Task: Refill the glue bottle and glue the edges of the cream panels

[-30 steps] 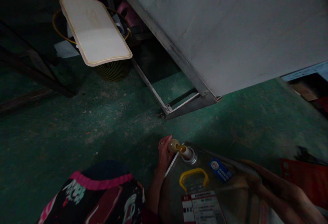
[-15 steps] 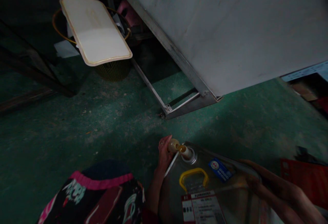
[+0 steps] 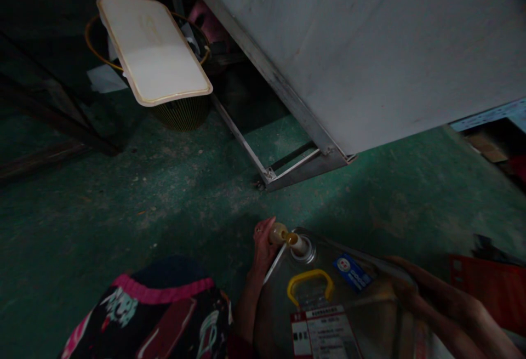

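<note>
A large metal can lies tipped in front of me, with a yellow handle, a blue sticker and a printed label. From its pale spout, amber liquid runs into a small translucent bottle. My left hand is wrapped round that bottle, its mouth close to the spout. My right hand grips the can's far right side; its fingertips are dark and partly hard to make out. The bottle's lower part is hidden by my left fingers.
A grey metal-topped table with an angled frame stands ahead. To the left, a pale tray lies across a wastebasket. A red object is on the right. Patterned cloth shows at lower left over the green floor.
</note>
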Motion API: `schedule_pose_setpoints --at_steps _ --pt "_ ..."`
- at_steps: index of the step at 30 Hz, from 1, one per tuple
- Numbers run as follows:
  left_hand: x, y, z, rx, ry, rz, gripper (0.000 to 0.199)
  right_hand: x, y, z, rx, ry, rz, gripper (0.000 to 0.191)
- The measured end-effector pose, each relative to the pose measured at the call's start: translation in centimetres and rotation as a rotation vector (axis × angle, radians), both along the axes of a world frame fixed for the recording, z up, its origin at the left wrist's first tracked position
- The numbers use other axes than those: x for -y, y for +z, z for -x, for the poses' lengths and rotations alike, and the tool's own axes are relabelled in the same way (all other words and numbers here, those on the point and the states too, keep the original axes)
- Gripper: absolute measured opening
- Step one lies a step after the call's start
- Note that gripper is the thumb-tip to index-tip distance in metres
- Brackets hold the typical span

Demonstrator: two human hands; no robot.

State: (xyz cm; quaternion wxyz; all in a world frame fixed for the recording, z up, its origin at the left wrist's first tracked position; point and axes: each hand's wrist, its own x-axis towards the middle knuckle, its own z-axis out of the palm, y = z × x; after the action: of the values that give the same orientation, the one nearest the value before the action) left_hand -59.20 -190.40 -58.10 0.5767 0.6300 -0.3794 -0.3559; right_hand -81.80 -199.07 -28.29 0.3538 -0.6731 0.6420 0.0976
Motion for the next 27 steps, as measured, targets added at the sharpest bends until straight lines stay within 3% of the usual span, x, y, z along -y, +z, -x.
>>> schedule_pose_setpoints --at_steps 12,20,27 --pt "0.1 0.5 -0.2 -0.008 -0.001 -0.03 0.064 -0.2 0.8 -1.9 0.023 0.085 0.063 0.056" --pt "0.2 1.1 -0.6 -0.03 -0.035 -0.055 0.068 0.0 0.4 -1.3 0.028 0.024 0.009 0.06" --pt "0.1 0.7 -0.4 -0.011 -0.004 -0.015 0.069 0.0 0.3 -1.6 0.028 0.016 0.039 0.06"
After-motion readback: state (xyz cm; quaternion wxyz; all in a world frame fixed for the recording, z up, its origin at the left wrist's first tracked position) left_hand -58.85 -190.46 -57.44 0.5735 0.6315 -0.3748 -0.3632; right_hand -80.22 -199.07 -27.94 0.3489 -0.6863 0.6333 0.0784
